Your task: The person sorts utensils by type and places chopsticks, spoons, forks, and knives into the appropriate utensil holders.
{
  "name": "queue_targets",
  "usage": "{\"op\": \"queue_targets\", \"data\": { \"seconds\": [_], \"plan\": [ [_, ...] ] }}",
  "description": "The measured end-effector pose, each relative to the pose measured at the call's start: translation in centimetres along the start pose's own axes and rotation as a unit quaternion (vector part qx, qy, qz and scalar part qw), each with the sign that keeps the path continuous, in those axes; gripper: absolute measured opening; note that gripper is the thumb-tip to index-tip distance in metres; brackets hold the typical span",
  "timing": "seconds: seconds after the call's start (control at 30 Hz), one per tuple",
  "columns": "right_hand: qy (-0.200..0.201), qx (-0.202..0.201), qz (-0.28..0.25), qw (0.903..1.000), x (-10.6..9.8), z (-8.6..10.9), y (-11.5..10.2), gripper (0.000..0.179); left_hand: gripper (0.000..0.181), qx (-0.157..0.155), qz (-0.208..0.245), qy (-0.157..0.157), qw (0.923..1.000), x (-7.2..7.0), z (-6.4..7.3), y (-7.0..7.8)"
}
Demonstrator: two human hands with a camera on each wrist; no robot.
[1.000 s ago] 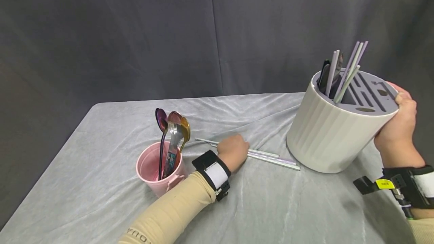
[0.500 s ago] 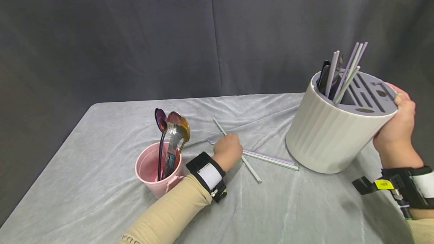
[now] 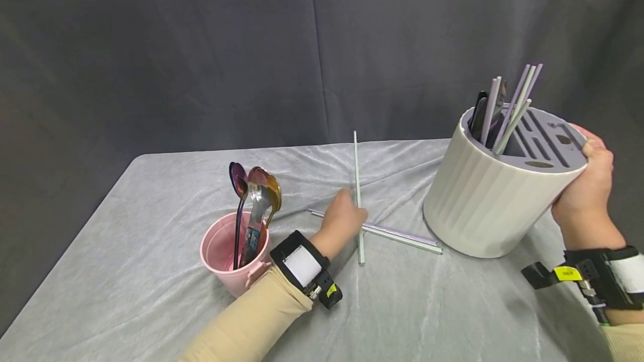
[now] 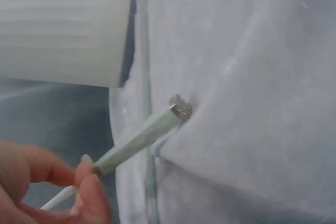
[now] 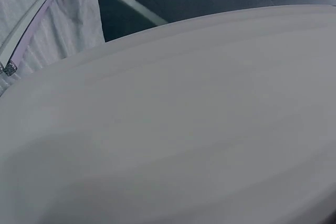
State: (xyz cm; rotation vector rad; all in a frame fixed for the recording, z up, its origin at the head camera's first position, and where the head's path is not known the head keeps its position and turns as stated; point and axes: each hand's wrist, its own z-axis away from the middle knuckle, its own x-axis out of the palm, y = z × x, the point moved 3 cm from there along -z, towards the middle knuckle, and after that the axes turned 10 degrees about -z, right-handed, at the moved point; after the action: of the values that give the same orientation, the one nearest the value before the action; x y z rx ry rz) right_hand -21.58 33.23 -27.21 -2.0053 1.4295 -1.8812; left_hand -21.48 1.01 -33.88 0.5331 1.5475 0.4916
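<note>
My left hand (image 3: 342,217) pinches a pale green chopstick (image 3: 358,175) between thumb and fingers, its far end pointing away from me. In the left wrist view, the near end of this chopstick (image 4: 139,142) slants up past the fingertips. Beneath it, a lilac and a pale green chopstick (image 3: 402,237) lie side by side on the grey cloth. At the right, my right hand (image 3: 588,183) grips the rim of a white ribbed utensil holder (image 3: 493,200), which leans toward the right. Several lilac and green chopsticks (image 3: 520,99) and dark-handled cutlery stand in its open compartment.
A pink bucket (image 3: 212,258) left of my left forearm holds purple and gold spoons (image 3: 274,191) and a fork. The grey cloth (image 3: 166,200) covers the table up to its back edge (image 3: 241,147), with a dark curtain behind.
A pale green chopstick has been lifted from the others and swung round until it points away from me. The left hand has shifted slightly; the right hand and holder stay nearly where they were.
</note>
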Motion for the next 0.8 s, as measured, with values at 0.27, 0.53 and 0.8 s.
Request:
{"op": "queue_targets", "data": {
  "seconds": [0.27,0.53,0.8],
  "plan": [
    [-0.008,0.012,-0.03,0.9995,-0.2,-0.2,-0.1,0.035,0.019,0.078,0.187,0.043,0.9783,-1.8,0.4,2.8],
    [-0.018,0.031,-0.032,0.9988,-0.3,0.2,0.2,0.035,0.017,0.142,0.367,0.098,0.9142,-4.2,0.9,6.8],
    [-0.014,0.023,-0.017,0.9995,-0.2,0.3,0.1,0.036,0.017,0.223,0.45,0.152,0.8513,-5.8,1.4,10.2]
  ]
}}
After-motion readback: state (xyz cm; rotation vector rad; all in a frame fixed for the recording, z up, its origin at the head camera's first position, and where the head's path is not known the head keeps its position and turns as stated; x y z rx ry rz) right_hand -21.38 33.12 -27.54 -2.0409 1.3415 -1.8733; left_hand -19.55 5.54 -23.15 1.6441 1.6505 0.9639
